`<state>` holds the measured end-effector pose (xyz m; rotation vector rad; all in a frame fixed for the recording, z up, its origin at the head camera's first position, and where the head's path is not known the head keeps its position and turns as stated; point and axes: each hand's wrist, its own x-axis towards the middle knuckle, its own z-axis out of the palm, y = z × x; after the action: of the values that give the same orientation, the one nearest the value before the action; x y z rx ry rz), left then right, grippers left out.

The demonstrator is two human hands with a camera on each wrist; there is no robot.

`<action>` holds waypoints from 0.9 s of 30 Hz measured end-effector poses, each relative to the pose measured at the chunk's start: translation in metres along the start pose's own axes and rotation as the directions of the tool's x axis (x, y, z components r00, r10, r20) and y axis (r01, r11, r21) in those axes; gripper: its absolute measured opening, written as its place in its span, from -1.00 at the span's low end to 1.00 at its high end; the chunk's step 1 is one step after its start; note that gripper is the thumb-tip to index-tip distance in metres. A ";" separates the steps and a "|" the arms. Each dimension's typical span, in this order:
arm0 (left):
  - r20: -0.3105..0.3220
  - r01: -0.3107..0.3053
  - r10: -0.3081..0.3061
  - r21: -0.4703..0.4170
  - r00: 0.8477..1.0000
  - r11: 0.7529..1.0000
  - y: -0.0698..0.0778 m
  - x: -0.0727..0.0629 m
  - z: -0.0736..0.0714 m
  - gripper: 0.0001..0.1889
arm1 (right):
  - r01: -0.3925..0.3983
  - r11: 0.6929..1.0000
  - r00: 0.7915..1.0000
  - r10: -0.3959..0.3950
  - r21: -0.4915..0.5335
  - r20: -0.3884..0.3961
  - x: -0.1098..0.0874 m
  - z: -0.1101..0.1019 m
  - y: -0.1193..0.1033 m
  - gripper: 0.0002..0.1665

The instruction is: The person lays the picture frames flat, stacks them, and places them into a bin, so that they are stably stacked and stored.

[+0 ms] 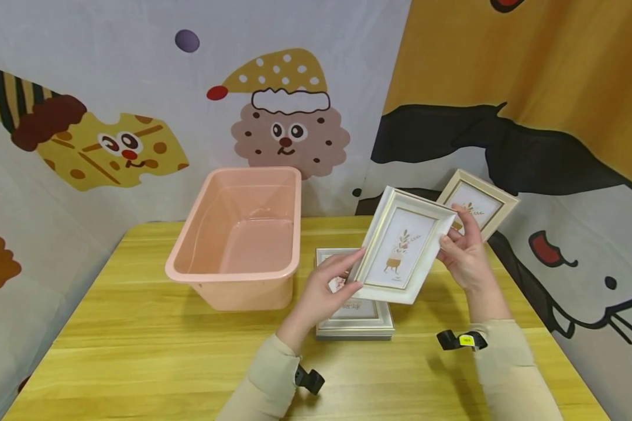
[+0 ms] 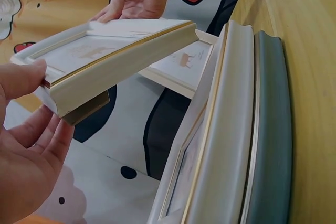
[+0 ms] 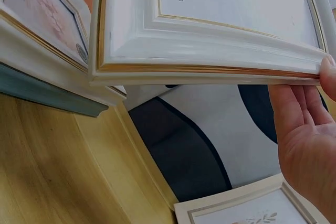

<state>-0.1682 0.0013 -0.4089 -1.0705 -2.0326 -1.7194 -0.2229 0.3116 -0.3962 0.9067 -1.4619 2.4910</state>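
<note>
A: How far along is the work?

B: Partway, by judgement. A white lower frame [image 1: 383, 325] lies on a grey-green frame [image 2: 274, 129], the two stacked on the counter [image 1: 137, 351]. A cream frame [image 1: 492, 204] leans at the back right, near the patterned cloth [image 1: 363, 58]. The handling of the upper white frame [image 1: 400, 248] seems unfinished, since it is not yet set down; where it belongs cannot be told.

A: Where exactly is it, and how is it held?

B: In the air above the stack, tilted, and apart from it in the left wrist view. The left hand [image 1: 323, 289] pinches its lower left side, thumb on the front and fingers beneath. The right hand [image 1: 466, 257] grips the upper right corner, with its thumb at the front edge and its fingers behind.

A: And the pink tub [image 1: 242, 290]?

B: It stands left of the stack, touched by neither hand.

A: Describe the held piece.

B: Rectangular, with a glossy white moulded border and thin gold lines. The print shows a leafy sprig in a tan, legged pot, with small lettering below. A brown piece projects from the underside.
</note>
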 end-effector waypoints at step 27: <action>-0.023 0.187 -0.188 -0.034 0.982 0.982 -0.007 -0.037 -0.019 -0.32 | -0.181 0.965 0.983 0.182 -0.190 -0.017 0.006 0.018 0.022 -0.27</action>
<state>-0.1522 -0.0295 -0.4328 -0.8849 -2.1576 -1.8502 -0.2283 0.2838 -0.4038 0.7711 -1.8230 2.4140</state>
